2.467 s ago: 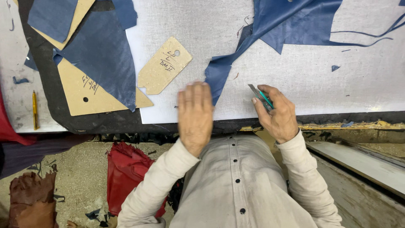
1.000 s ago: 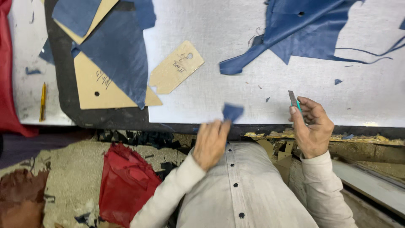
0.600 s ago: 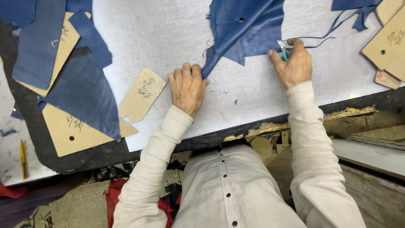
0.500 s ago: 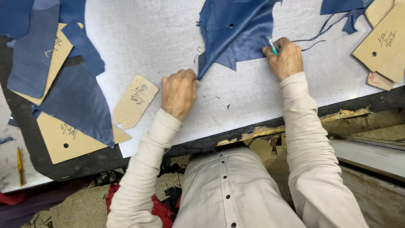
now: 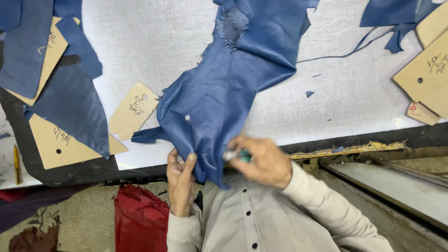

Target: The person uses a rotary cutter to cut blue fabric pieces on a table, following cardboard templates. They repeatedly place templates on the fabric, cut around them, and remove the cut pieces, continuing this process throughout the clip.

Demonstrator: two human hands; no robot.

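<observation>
A large piece of blue leather (image 5: 233, 88) lies across the white cutting board (image 5: 154, 42) and hangs over its near edge toward my chest. My left hand (image 5: 179, 184) pinches its lower left edge between thumb and fingers. My right hand (image 5: 261, 161) is blurred; it grips the leather's lower right edge and also holds a teal-handled cutting tool (image 5: 235, 155).
Small tan card template (image 5: 134, 111) lies left of the leather. Larger card templates under cut blue pieces (image 5: 70, 107) sit far left; more templates (image 5: 427, 74) at right. Red leather (image 5: 140, 219) lies on the floor. A yellow pencil (image 5: 17, 163) rests at the far left.
The big blue leather was drawn toward me and now hangs over the board's edge. Both hands came back from the board to the leather's lower edge.
</observation>
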